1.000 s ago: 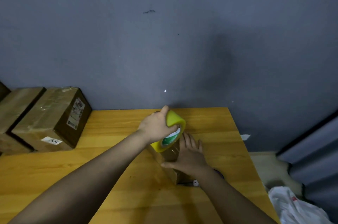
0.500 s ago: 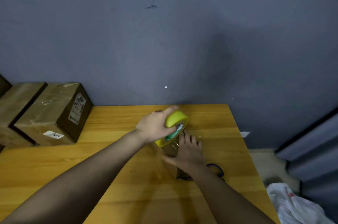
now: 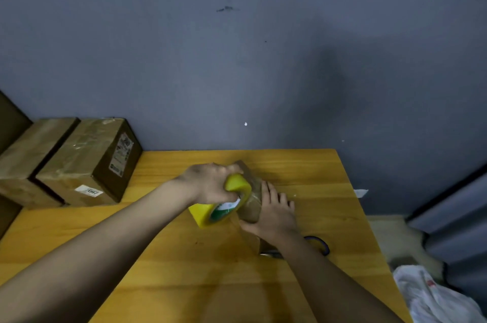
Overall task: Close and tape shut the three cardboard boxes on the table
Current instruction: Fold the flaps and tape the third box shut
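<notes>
Taping the small box on the table

We see the left hand [image 3: 208, 185] with its fingers curled round a yellow tape roll [image 3: 220, 205] – the roll is tilted and pressed against the left side of a small cardboard box [image 3: 250, 201] near the middle of the wooden table [image 3: 158, 256]. The right hand [image 3: 274, 214] lies flat on the box's top, fingers [image 3: 271, 191] straight and slightly spread, thumb against the near side. Just beside the right wrist a dark tape ring [image 3: 319, 245] rests on the table. Two larger cardboard boxes [image 3: 79, 162] – closed, glossy with tape, side by side and touching – stand at the table's far left against the grey wall [image 3: 237, 59]. A white plastic bag [image 3: 432, 296] lies on the floor to the right.
</notes>
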`<control>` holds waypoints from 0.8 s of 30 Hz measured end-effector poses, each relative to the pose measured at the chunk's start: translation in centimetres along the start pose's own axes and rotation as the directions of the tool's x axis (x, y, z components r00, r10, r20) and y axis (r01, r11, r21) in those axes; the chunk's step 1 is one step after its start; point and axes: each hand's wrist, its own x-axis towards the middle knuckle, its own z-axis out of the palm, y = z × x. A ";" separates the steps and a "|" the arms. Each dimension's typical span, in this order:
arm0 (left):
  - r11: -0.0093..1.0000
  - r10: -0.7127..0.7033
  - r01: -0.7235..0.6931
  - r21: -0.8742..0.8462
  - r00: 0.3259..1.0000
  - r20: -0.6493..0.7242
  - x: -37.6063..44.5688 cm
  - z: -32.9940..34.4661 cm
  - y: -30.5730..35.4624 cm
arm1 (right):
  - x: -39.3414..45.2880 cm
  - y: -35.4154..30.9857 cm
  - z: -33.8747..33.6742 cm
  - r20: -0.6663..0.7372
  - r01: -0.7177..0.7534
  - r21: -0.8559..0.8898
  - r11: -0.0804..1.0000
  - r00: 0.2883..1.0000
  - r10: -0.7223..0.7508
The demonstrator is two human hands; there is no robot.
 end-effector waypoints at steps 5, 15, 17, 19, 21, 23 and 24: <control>0.996 -0.002 -0.001 0.094 1.000 0.024 0.1 -0.3 1.2 | -0.1 0.0 -0.2 0.005 0.011 -0.010 1.000 1.000 -0.011; 0.991 -0.117 0.093 0.094 0.950 0.290 -0.2 -1.5 0.1 | 0.7 0.2 -0.4 0.071 -0.037 -0.003 0.999 0.997 0.037; 0.990 -0.119 0.091 0.107 0.948 0.294 -0.8 -0.8 -0.3 | 0.8 0.1 -0.3 0.060 -0.029 -0.001 1.000 0.998 0.029; 0.990 -0.112 0.081 0.119 0.954 0.279 -1.3 0.1 -0.3 | 0.8 0.2 -0.2 0.042 -0.020 0.007 1.000 0.999 0.020; 0.988 -0.116 0.083 0.132 0.958 0.263 -1.5 0.9 -0.2 | 0.8 0.4 -0.2 0.029 -0.013 0.020 1.000 1.000 0.012; 0.985 -0.112 0.077 0.153 0.965 0.238 -1.6 1.6 -0.3 | 0.8 0.6 -0.2 0.029 0.007 0.037 0.999 1.000 -0.008; 0.984 -0.110 0.073 0.163 0.966 0.232 -1.6 2.0 -0.4 | 0.8 0.6 -0.2 0.033 0.016 0.044 0.999 0.999 -0.018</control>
